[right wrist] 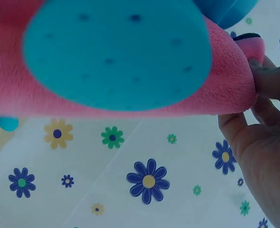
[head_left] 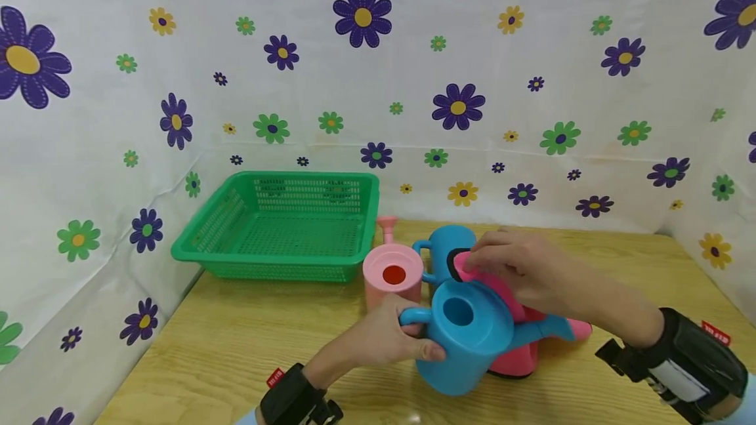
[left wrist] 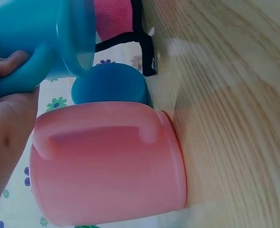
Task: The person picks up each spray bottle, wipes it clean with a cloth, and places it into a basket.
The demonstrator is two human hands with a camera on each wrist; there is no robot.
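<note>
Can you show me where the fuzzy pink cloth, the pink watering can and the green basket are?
Pink cloth [right wrist: 232,78]: right wrist view, on its fuzzy right end.
Pink watering can [left wrist: 109,178]: left wrist view, on its side.
Green basket [head_left: 298,236]: head view, on its inside bottom.

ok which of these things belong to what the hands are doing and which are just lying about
In use:
blue watering can, its handle in the left hand
pink cloth, held in the right hand

Apparently just standing by:
pink watering can
blue container farther back
green basket
</note>
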